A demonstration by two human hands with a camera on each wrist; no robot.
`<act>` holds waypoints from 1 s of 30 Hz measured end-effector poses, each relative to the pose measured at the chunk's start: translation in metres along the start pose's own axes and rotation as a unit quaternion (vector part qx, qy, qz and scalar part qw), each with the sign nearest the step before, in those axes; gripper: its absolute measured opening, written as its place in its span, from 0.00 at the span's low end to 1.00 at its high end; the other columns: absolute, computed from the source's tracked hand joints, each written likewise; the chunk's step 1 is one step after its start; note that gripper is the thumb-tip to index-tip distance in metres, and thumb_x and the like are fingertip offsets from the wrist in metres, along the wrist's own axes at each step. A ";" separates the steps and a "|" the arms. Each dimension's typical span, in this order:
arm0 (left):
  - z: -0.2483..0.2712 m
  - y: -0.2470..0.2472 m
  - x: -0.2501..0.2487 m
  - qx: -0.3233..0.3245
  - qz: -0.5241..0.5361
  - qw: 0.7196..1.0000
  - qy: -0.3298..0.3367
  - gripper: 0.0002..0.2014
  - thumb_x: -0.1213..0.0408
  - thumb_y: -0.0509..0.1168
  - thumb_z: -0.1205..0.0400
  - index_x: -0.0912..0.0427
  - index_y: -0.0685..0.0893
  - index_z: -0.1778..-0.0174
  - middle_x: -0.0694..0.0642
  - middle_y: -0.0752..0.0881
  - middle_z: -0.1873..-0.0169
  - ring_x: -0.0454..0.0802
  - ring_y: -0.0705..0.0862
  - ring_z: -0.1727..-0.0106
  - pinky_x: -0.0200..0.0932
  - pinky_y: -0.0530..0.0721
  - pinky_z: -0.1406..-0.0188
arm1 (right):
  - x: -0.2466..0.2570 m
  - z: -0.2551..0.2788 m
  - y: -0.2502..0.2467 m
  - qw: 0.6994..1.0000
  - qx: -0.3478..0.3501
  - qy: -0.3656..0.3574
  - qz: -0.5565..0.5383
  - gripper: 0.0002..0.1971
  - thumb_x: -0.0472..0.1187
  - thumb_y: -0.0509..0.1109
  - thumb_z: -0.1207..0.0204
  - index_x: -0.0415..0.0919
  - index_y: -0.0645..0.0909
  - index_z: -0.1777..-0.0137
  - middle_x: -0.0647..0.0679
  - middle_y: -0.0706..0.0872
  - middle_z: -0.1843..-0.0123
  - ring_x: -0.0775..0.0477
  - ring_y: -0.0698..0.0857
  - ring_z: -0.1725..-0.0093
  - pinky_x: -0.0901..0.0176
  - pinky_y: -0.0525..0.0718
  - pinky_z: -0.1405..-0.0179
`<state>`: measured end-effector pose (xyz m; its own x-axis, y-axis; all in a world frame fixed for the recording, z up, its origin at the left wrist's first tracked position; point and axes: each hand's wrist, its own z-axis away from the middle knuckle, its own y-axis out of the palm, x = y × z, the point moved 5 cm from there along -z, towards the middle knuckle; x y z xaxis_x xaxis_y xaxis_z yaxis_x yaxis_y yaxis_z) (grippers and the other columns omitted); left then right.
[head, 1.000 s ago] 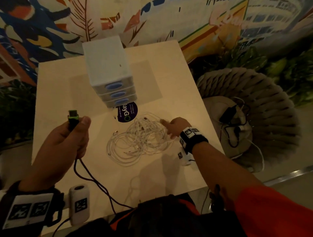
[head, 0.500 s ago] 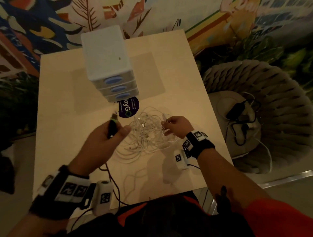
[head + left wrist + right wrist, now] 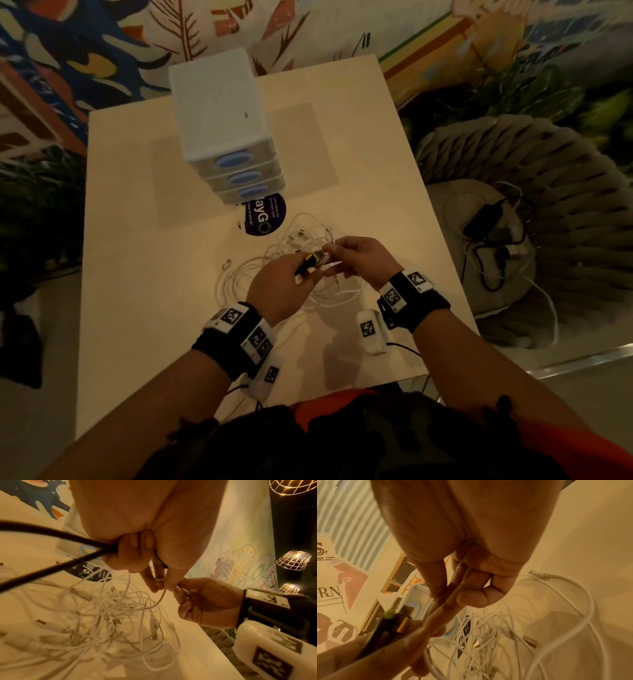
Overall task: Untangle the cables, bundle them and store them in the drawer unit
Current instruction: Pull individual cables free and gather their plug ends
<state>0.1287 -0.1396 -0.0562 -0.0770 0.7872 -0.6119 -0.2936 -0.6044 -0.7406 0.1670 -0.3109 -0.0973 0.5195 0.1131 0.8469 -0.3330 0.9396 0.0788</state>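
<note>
A tangle of white cables (image 3: 274,274) (image 3: 111,615) (image 3: 505,628) lies on the pale table (image 3: 144,291), in front of the white drawer unit (image 3: 219,130) with three blue-handled drawers, all closed. Just above the tangle my left hand (image 3: 308,270) (image 3: 159,584) grips a black cable (image 3: 51,536) whose dark plugs (image 3: 311,260) (image 3: 397,619), one green-tipped, stick out past the thumb. My right hand (image 3: 334,255) (image 3: 440,599) meets the left fingertips and pinches a white cable (image 3: 163,595) that hangs down into the tangle.
A round dark sticker (image 3: 263,216) lies on the table below the drawer unit. Right of the table stands a woven chair (image 3: 548,192) with a black adapter and more cables (image 3: 486,233) on its seat. A painted wall runs behind the table.
My left hand has carried the black cable's plugs from the raised left side rightward over the tangle. My right hand has lifted off the pile and met it.
</note>
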 end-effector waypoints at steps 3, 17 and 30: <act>0.000 -0.004 -0.003 -0.025 0.026 0.999 0.003 0.14 0.43 0.68 0.16 0.44 0.91 0.42 0.48 0.92 0.56 0.49 0.89 0.55 0.52 0.86 0.57 | -0.002 0.000 -0.004 1.000 0.009 0.002 -0.010 0.11 0.45 0.67 0.13 0.41 0.88 0.44 0.44 0.94 0.50 0.40 0.94 0.53 0.61 0.81 0.65; 0.001 -0.044 0.009 -0.088 0.186 0.977 -0.061 0.11 0.49 0.71 0.16 0.49 0.93 0.59 0.38 0.91 0.66 0.29 0.84 0.68 0.41 0.79 0.61 | -0.015 -0.014 -0.040 0.987 -0.109 -0.004 0.121 0.11 0.49 0.69 0.15 0.43 0.86 0.45 0.48 0.94 0.59 0.45 0.93 0.63 0.55 0.85 0.61; 0.015 -0.089 0.015 -0.143 0.333 0.927 -0.096 0.12 0.57 0.60 0.09 0.55 0.87 0.52 0.60 0.92 0.52 0.53 0.73 0.74 0.75 0.78 0.50 | -0.016 -0.022 -0.054 0.950 -0.175 -0.027 0.255 0.16 0.50 0.72 0.19 0.50 0.79 0.34 0.50 0.87 0.48 0.49 0.89 0.56 0.56 0.83 0.55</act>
<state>0.1399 -0.0720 0.0051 -0.3266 0.2183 -0.9196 0.1424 -0.9505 -0.2762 0.1938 -0.3560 -0.1269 0.3155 0.5754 0.7546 -0.2432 0.8177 -0.5218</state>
